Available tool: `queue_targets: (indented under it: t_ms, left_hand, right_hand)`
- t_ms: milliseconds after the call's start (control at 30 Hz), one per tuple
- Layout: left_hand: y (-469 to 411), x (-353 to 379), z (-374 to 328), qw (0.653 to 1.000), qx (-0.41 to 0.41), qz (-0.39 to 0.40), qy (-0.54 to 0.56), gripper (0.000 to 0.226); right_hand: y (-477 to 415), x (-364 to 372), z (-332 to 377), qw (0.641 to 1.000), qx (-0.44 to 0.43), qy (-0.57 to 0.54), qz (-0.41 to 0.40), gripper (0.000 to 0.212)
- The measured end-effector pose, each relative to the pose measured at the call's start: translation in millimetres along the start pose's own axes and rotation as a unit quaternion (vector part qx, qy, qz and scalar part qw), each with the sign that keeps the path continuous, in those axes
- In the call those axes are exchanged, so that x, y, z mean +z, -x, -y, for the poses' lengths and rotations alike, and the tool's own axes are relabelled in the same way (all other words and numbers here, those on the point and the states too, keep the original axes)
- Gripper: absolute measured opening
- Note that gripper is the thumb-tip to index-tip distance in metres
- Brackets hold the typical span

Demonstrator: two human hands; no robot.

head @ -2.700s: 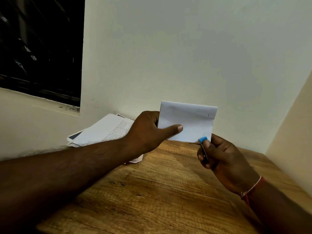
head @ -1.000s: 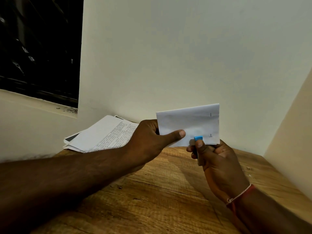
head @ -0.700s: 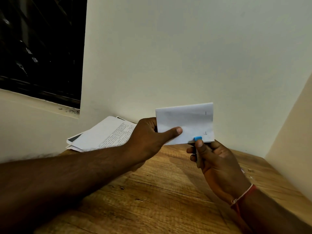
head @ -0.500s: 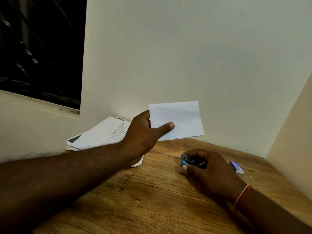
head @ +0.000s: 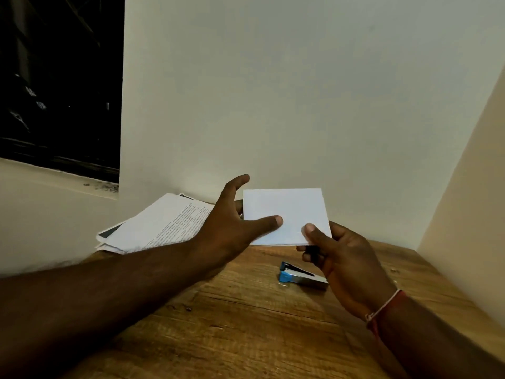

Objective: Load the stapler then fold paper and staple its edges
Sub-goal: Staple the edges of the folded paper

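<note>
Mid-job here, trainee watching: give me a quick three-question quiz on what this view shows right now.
1. True or false: the stapler lies on the wooden table.
2. Which hand pinches the folded paper at its lower right corner? A) left hand B) right hand
3. Fill in: the stack of printed sheets lies to the ___ of the folded paper.

Key:
1. True.
2. B: the right hand; the left hand has its fingers spread at the paper's left edge.
3. left.
</note>
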State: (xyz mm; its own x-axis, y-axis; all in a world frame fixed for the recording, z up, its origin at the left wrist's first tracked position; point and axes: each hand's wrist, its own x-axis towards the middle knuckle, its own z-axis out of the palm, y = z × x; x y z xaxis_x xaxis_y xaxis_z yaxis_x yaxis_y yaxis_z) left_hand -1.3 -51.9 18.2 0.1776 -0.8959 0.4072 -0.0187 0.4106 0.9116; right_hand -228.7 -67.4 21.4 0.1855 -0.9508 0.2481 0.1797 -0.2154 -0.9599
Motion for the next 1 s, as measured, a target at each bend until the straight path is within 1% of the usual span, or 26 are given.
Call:
queue_targets:
  t_ms: [67, 133, 200, 267, 333, 400, 500, 567, 600, 667, 733, 800, 867, 933, 1000]
  left_hand:
    - [-0.6, -1.2, -2.0, 0.999, 0.015, 0.040, 0.006, 0.096]
    - [-2.7, -7.2, -3.8, 0.994, 0.046, 0.102, -0.022, 0.086]
    - [-4.4, -16.8, -3.4, 0.982, 0.084, 0.159, -0.062, 0.089]
    - [-5.6, -24.3, -3.8, 0.963, 0.135, 0.191, -0.133, 0.097]
    - [-8.2, -26.9, -4.1, 0.934, 0.198, 0.185, -0.235, 0.092]
    - [-8.3, -26.2, -3.6, 0.909, 0.235, 0.174, -0.298, 0.073]
    - [-6.0, -23.3, -0.6, 0.882, 0.274, 0.171, -0.342, 0.042]
    - [-5.6, -20.9, 1.3, 0.881, 0.302, 0.158, -0.329, 0.028]
    - [-5.6, -19.4, 1.2, 0.881, 0.314, 0.148, -0.320, 0.025]
    - [-6.2, -17.0, -0.5, 0.876, 0.330, 0.128, -0.328, 0.027]
    - [-5.8, -15.3, -2.9, 0.856, 0.352, 0.112, -0.361, 0.026]
    - [-3.8, -11.7, -3.3, 0.829, 0.379, 0.101, -0.398, 0.022]
    - [-0.1, -6.1, -3.2, 0.813, 0.388, 0.095, -0.424, 0.019]
    - [3.1, -2.3, -3.1, 0.808, 0.388, 0.078, -0.437, 0.018]
    - [3.1, -1.9, -2.8, 0.809, 0.385, 0.061, -0.439, 0.017]
  right_hand:
    - [-3.3, -4.3, -0.4, 1.000, 0.009, -0.023, -0.016, 0.037]
    - [-7.8, -11.0, -0.3, 0.999, 0.017, -0.039, -0.030, 0.028]
    - [-11.1, -17.2, 1.0, 0.998, 0.017, -0.049, -0.038, 0.026]
    - [-13.4, -23.7, 1.6, 0.997, 0.015, -0.064, -0.045, 0.027]
    - [-14.3, -26.2, 1.7, 0.997, 0.011, -0.060, -0.050, 0.026]
    - [-15.2, -25.8, 0.8, 0.997, 0.008, -0.047, -0.057, 0.022]
    - [-15.2, -23.3, -1.0, 0.998, -0.003, -0.030, -0.059, 0.019]
    - [-14.8, -22.4, -1.7, 0.998, -0.009, -0.018, -0.059, 0.020]
    - [-14.5, -22.1, -2.0, 0.998, -0.010, -0.014, -0.057, 0.020]
    - [-12.9, -20.3, -3.8, 0.999, -0.011, -0.004, -0.049, 0.021]
    - [-9.7, -15.1, -5.0, 0.999, -0.007, 0.004, -0.042, 0.024]
    - [-5.7, -7.4, -5.6, 0.999, 0.002, 0.002, -0.038, 0.024]
    - [-1.7, -0.8, -5.7, 1.000, 0.008, 0.000, -0.024, 0.024]
    - [2.0, 4.1, -4.4, 1.000, 0.008, -0.011, -0.002, 0.023]
    - [5.6, 6.0, -2.5, 0.999, 0.008, -0.032, 0.024, 0.027]
